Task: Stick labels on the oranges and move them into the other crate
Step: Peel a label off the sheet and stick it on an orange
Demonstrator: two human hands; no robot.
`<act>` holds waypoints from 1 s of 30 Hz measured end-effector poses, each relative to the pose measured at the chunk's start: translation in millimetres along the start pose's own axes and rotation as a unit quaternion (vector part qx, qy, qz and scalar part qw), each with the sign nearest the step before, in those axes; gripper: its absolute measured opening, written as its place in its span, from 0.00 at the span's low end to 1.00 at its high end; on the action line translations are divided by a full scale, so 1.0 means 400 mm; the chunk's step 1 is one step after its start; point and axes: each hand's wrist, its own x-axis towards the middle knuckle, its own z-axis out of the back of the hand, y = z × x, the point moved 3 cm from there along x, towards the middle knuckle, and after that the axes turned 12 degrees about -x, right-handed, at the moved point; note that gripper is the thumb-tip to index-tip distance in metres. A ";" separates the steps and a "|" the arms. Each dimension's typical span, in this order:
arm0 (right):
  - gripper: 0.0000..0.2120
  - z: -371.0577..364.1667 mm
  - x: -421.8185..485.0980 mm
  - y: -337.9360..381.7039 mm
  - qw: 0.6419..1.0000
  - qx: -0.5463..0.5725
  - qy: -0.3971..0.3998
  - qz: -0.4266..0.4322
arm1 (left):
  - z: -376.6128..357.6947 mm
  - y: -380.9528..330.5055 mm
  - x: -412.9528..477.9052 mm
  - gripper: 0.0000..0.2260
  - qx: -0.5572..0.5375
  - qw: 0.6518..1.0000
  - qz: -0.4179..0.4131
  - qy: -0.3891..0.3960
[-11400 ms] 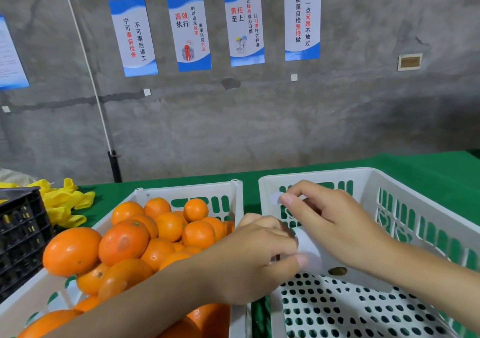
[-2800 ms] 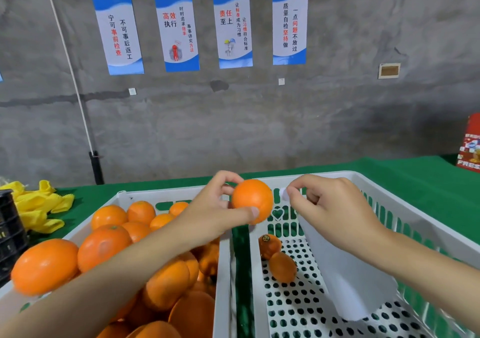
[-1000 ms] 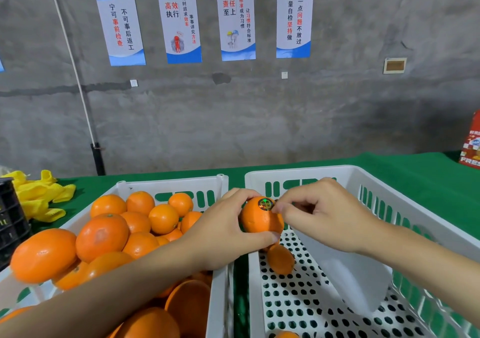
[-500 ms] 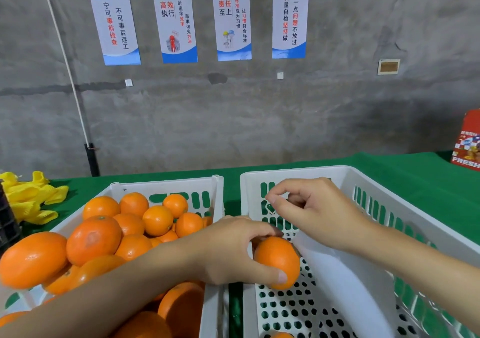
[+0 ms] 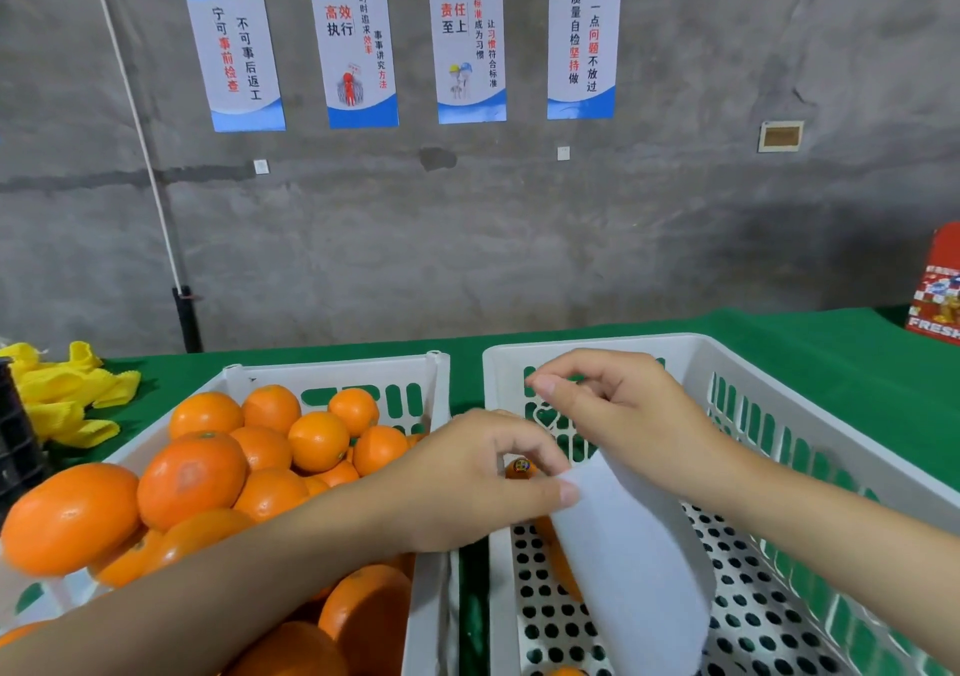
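Note:
The left white crate [image 5: 332,369] is piled with several unlabelled oranges [image 5: 317,440]. In the right white crate [image 5: 597,347] lies an orange with a round sticker [image 5: 521,467], seen between the fingers of my left hand; two more oranges [image 5: 565,569] lie lower down, partly hidden. My left hand [image 5: 478,483] reaches across both crate rims, its thumb and fingers pinching the top corner of the white label sheet [image 5: 639,566]. My right hand [image 5: 628,415] holds that sheet from above inside the right crate, index finger and thumb curled together.
Yellow foam nets [image 5: 62,400] and a black crate [image 5: 15,446] sit at the far left on the green tablecloth [image 5: 831,358]. A red box [image 5: 937,290] stands at the right edge. A concrete wall with posters is behind the table.
My left hand has let go of the labelled orange, which now lies in the right crate, and has moved onto the corner of the label sheet. My right hand stayed with the sheet.

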 end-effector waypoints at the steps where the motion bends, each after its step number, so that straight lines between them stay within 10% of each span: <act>1: 0.06 0.005 0.004 -0.003 1.000 -0.008 -0.022 -0.006 | 0.002 0.003 0.002 0.04 -0.006 1.000 0.002 -0.021; 9: 0.16 0.055 0.008 -0.020 0.980 -0.120 -0.128 -0.089 | 0.047 0.051 0.011 0.06 -0.114 0.979 0.058 -0.158; 22: 0.29 0.037 0.003 -0.084 0.917 0.078 0.078 -0.383 | 0.070 0.085 0.026 0.13 -0.186 0.963 0.079 -0.180; 30: 0.16 0.040 0.021 -0.041 0.928 0.261 0.126 -0.235 | 0.094 0.090 0.021 0.18 -0.147 0.959 0.111 -0.217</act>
